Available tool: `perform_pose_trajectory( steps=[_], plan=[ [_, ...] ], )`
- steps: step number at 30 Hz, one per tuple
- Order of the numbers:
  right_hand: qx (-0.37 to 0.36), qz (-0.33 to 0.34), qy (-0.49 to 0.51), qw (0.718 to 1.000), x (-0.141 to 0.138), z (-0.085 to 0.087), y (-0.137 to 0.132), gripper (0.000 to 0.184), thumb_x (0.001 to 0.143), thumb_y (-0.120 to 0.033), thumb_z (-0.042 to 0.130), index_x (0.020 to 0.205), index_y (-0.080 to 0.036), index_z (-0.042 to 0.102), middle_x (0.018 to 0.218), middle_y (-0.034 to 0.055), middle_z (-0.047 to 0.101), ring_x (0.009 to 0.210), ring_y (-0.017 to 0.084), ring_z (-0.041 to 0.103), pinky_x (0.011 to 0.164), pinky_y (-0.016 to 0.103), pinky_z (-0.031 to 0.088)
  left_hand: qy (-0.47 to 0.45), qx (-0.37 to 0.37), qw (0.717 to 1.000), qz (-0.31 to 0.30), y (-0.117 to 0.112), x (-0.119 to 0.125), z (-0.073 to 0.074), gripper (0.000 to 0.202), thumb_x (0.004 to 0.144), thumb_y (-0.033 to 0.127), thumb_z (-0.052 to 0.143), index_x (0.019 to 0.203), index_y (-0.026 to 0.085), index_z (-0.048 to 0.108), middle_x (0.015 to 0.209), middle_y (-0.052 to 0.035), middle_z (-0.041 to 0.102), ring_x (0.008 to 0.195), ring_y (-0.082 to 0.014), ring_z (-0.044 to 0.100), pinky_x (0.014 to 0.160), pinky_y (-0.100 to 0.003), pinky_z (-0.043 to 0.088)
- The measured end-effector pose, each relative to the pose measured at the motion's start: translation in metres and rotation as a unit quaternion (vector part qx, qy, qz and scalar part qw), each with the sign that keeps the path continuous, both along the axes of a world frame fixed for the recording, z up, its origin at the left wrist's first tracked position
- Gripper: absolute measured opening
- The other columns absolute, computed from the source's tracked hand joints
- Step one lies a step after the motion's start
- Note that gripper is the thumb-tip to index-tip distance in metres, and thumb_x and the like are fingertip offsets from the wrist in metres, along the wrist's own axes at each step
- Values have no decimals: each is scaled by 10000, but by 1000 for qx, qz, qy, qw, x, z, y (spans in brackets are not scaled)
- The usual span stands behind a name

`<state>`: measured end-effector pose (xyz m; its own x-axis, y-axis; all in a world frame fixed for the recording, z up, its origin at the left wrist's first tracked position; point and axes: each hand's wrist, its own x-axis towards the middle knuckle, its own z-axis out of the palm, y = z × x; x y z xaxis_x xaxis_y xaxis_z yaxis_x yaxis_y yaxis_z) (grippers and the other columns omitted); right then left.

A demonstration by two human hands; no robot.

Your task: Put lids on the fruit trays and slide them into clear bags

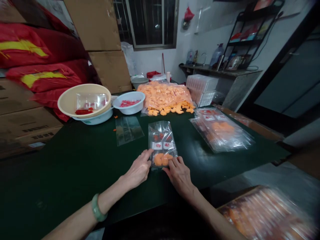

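1. Centrally on the dark green tabletop (62, 173), a clear plastic packet (162, 133) lies flat, just ahead of both hands, containing red pieces (160, 136), two white labels (162, 145) and orange pieces (160, 160).
2. The left hand (138, 170), with a green bangle (98, 208) on its wrist, has its fingers (147, 154) extended against the packet's lower left edge.
3. The right hand (178, 176) rests its fingers (173, 162) on the packet's lower end, over the orange pieces. Neither hand looks fully closed, and I cannot tell whether either pinches the film.
4. Nearby on the tabletop, a flat clear bag (128, 130) lies to the left, and a pile of filled packets (220, 130) lies to the right.
5. Farther back stand a beige basin (75, 95), a white bowl of red pieces (128, 96), a large bag of orange pieces (165, 95) and a stack of clear trays (201, 90).
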<state>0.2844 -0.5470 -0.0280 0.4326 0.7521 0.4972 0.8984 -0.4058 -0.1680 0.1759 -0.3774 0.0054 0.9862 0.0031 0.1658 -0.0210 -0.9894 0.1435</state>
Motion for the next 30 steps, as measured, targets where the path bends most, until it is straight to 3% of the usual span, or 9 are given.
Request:
perform_pose_trajectory(
  steps=[3, 6, 10, 16, 19, 21, 24, 27, 30],
  plan=[
    [-16, -14, -29, 999, 2, 5, 16, 167, 794, -236, 630, 940, -168, 585, 815, 50, 595, 771, 204, 497, 615, 306, 404, -2, 9, 1000, 23, -6, -7, -4, 256, 831, 111, 366, 765, 125, 614, 1376, -122, 398, 1255, -264, 379, 1016, -436, 393],
    [-48, 29, -54, 997, 8, 11, 25, 281, 806, -261, 625, 1069, -191, 558, 849, 41, 604, 784, 199, 502, 653, 321, 372, -15, 9, 999, 39, -6, -9, -4, 266, 836, 117, 366, 813, 121, 630, 1367, -135, 408, 1259, -282, 370, 985, -461, 411],
    [-62, 68, -66, 994, 21, 12, 39, 124, 816, -307, 612, 838, -186, 591, 802, 41, 607, 790, 200, 506, 688, 327, 358, -49, -1, 998, 51, -9, -4, -5, 299, 831, 76, 357, 931, 97, 637, 1320, -170, 445, 1284, -300, 317, 926, -477, 430],
    [-45, 30, -55, 997, 25, 5, 63, 140, 842, -295, 567, 811, -161, 589, 820, 78, 604, 781, 209, 513, 656, 316, 381, -89, 32, 995, 26, -19, -7, -12, 283, 797, 18, 379, 700, 99, 632, 1302, -169, 461, 1272, -330, 297, 910, -488, 385],
    [-34, 31, -52, 998, 24, 0, 69, 166, 829, -326, 587, 833, -160, 597, 820, 78, 609, 779, 204, 521, 626, 297, 396, -114, -8, 993, 42, -17, -17, -15, 268, 801, 43, 374, 712, 116, 616, 1244, -156, 493, 1238, -307, 345, 908, -466, 389],
    [-28, 47, -59, 997, 25, -4, 70, 147, 834, -305, 583, 813, -161, 598, 786, 71, 611, 769, 198, 529, 618, 287, 403, -124, -88, 985, 82, -13, -21, -14, 210, 811, 125, 418, 687, 135, 587, 1174, -138, 517, 1155, -285, 438, 868, -427, 427],
    [-23, 88, -81, 993, 31, -9, 70, 138, 856, -233, 547, 744, -164, 590, 727, 57, 609, 742, 184, 535, 623, 284, 412, -141, -294, 920, 217, -4, -19, -9, 183, 764, 332, 546, 720, 155, 555, 966, -92, 561, 853, -209, 589, 665, -315, 495],
    [-15, 130, -108, 985, 35, -11, 69, 167, 871, -171, 501, 731, -168, 592, 687, 39, 607, 702, 171, 537, 632, 288, 421, -92, -502, 784, 352, 7, -5, 0, 385, 666, 496, 620, 794, 143, 537, 771, -44, 574, 560, -147, 585, 424, -230, 423],
    [-2, 166, -136, 977, 36, -9, 66, 183, 878, -143, 468, 755, -174, 600, 672, 15, 610, 663, 152, 539, 639, 280, 427, -10, -592, 716, 371, 13, 14, 6, 493, 575, 537, 698, 779, 121, 529, 711, -50, 609, 409, -109, 535, 318, -184, 320]
  ],
)
